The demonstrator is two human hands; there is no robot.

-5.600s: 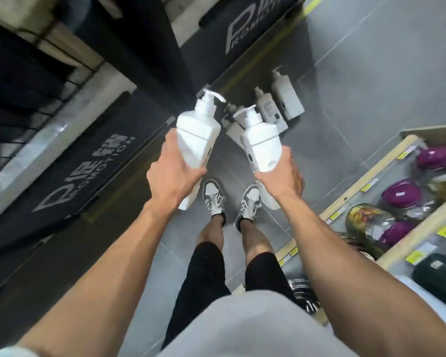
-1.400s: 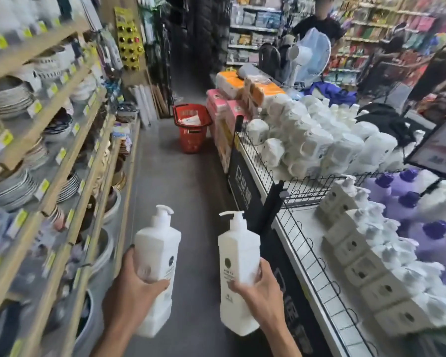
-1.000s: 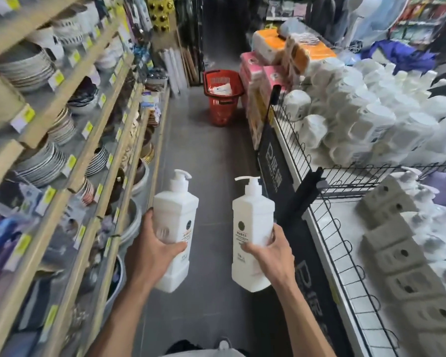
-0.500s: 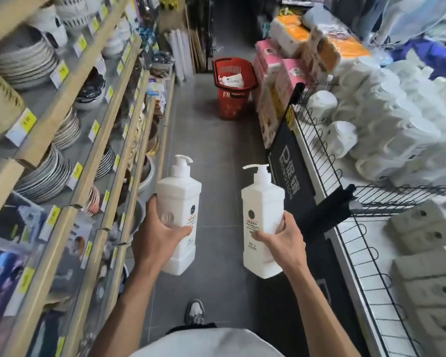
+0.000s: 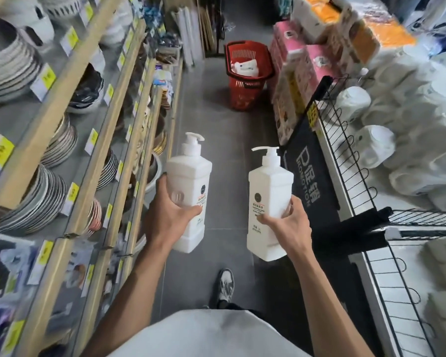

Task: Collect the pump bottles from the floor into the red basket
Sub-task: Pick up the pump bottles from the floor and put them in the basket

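The person stands in a narrow shop aisle with a white pump bottle in each hand. The left hand [image 5: 165, 217] has its fingers [image 5: 191, 209] wrapped round the middle of the left pump bottle [image 5: 189, 181], thumb across the label side; the right hand [image 5: 286, 222] is curled the same way about the waist of the right pump bottle [image 5: 269, 202]. Both bottles are carried upright, nozzles up, apart from each other at chest height.

The red basket [image 5: 245, 91] sits on the floor well ahead, against the stacked pink tissue packs [image 5: 294, 63], and some white goods already lie inside it. From where I stand, the step in hand is simply the carry, with the drop still to come. To do it well I would keep the bottles upright with a firm grip below the shoulder, since the smooth plastic could slip, walk straight up to the basket, then bend and lower them in one at a time rather than toss them, laying them beside what is already there.

The floor [image 5: 216, 155] is grey tile, bare along the walking line. Wooden shelves of bowls and plates [image 5: 36, 191] crowd the left side, and a wire display rack [image 5: 345, 161] with a dark promotion banner [image 5: 307, 176] juts in on the right, so elbows should stay tucked in.
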